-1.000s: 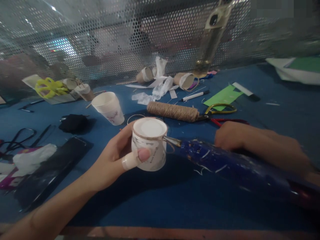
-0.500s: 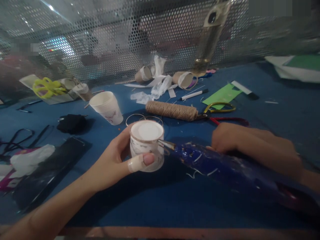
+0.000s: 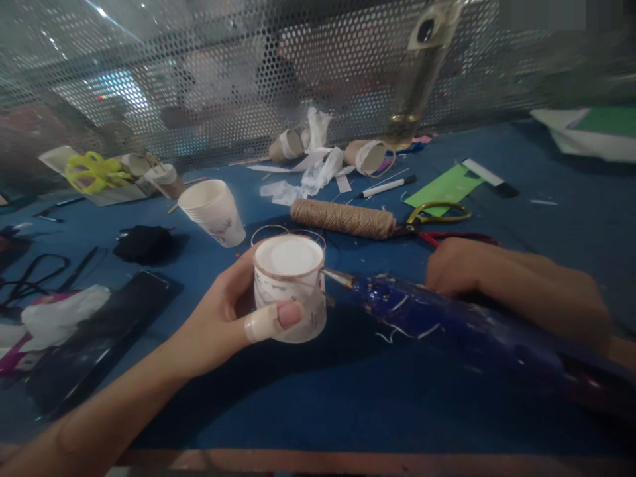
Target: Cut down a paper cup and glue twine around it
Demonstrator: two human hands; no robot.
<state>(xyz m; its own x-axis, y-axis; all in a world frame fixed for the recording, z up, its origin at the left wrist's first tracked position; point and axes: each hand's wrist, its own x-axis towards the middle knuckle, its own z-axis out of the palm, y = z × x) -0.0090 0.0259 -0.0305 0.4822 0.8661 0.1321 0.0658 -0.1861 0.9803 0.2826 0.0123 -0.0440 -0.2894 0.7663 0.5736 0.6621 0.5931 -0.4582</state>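
My left hand (image 3: 226, 318) is wrapped round an upturned white paper cup (image 3: 289, 288), base up, with twine running round its top rim; my thumb wears a plaster. My right hand (image 3: 489, 278) grips a dark blue glue gun (image 3: 447, 328) that lies nearly level, its metal nozzle touching the cup's right side just under the rim. The fingers of that hand are curled over the gun's body and partly hidden behind it.
On the blue table (image 3: 348, 397): another paper cup (image 3: 214, 212), a spool of jute twine (image 3: 342, 219), scissors with yellow and red handles (image 3: 437, 222), a marker (image 3: 387, 187), green paper (image 3: 444, 188), cardboard tubes (image 3: 365, 157), yellow scissors (image 3: 92, 172), a black tray (image 3: 99, 338). A perforated metal screen (image 3: 248, 73) closes the back.
The cup has turned slightly in my left hand and the glue gun's nozzle has shifted a little along its side. Both hands stay in much the same place.
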